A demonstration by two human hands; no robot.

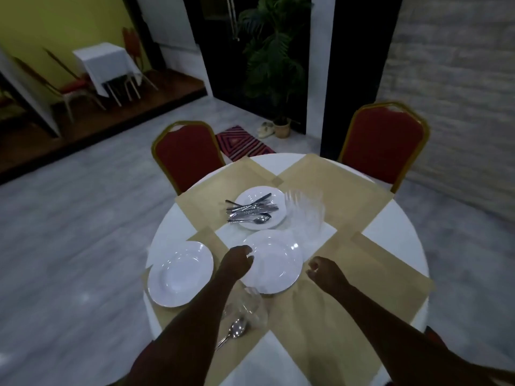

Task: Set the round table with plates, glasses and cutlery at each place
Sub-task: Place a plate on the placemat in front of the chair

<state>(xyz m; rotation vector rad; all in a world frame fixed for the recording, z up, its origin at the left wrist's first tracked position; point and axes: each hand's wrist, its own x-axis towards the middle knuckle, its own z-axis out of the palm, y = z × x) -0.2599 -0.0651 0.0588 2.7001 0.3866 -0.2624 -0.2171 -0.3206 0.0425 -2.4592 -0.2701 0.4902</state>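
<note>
From the head view, the left hand (pixel 237 261) has its fingers curled at the left rim of the middle plate (pixel 274 260), apparently pinching it, while the right hand (pixel 324 271) hangs loosely closed just right of that plate, holding nothing I can make out. A second plate (pixel 179 274) already lies at the near-left place, and a far plate (pixel 260 207) carries the heap of cutlery (pixel 250 210) with stacked glasses (pixel 305 210) just to its right. The chief risk sits under the left forearm: a glass (pixel 252 300) stands close behind the wrist, beside a spoon (pixel 237 328), so drawing the arm back or swinging the plate could tip it onto the tabletop (pixel 390 227). A one-sided rim grip may also let the plate tilt and slide.
</note>
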